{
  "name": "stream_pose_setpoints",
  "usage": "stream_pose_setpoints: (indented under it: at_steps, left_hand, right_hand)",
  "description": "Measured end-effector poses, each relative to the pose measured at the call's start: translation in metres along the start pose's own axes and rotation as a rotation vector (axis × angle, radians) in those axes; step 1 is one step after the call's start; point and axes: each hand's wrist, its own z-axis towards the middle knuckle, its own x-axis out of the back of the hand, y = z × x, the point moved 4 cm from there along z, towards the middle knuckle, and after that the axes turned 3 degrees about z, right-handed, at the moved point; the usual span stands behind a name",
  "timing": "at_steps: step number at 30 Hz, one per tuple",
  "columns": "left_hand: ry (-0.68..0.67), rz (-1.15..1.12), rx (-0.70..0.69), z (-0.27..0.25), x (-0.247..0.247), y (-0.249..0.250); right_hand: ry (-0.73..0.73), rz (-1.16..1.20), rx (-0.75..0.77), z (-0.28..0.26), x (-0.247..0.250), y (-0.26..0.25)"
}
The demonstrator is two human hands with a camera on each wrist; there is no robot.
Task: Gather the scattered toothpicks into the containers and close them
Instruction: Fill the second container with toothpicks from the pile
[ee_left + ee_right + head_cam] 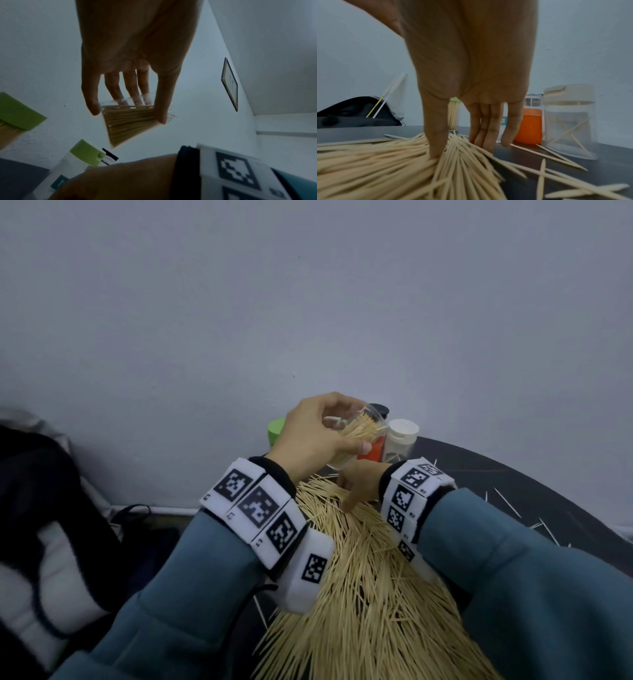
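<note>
Left hand (pixel 310 436) grasps a clear jar (pixel 356 436) of toothpicks, tilted above the bench (pixel 479 470) — right hand (pixel 358 484), fingers straight and released, presses into the toothpick pile (pixel 370 604).

Grey wall (pixel 308 285), framed picture (pixel 229 82), dark bag (pixel 356 115), round black table (pixel 479 470)

**Blue sleeves, tagged wristbands**

Both arms wear loose blue-grey sleeves, the left sleeve (pixel 191 587) and the right sleeve (pixel 520 570) made of the same soft, creased cloth. A black cuff (pixel 279 474) shows at the left wrist, with another at the right. Each wrist carries a white padded band, the left band (pixel 263 518) and the right band (pixel 411 501), made of blocky segments. Every segment bears a square black-and-white code tag with small printed characters beside it. A thin black cable (pixel 246 601) hangs beneath the left band. Both hands are bare.
</note>
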Motion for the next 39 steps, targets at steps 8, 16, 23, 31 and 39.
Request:
stream_pose_setpoints:
  at_steps: [8, 16, 23, 31, 39]
  left_hand:
    - [-0.006, -0.035, -0.016, -0.001, -0.005, 0.002]
    - [-0.037, -0.011, -0.018, -0.005, -0.013, 0.003]
    - [-0.053, -0.016, -0.020, -0.008, -0.018, 0.005]
    - [-0.071, -0.023, -0.023, -0.010, -0.020, 0.006]
    - [-0.078, -0.026, -0.028, -0.010, -0.020, 0.007]
  right_hand:
    - [0.040, -0.009, -0.035, -0.021, -0.010, 0.013]
    - [0.005, 0.024, -0.055, -0.056, -0.021, 0.027]
    - [-0.052, 0.053, -0.084, -0.074, -0.029, 0.030]
    - [-0.040, 0.053, -0.112, -0.072, -0.029, 0.020]
    - [-0.046, 0.030, -0.110, -0.069, -0.033, 0.016]
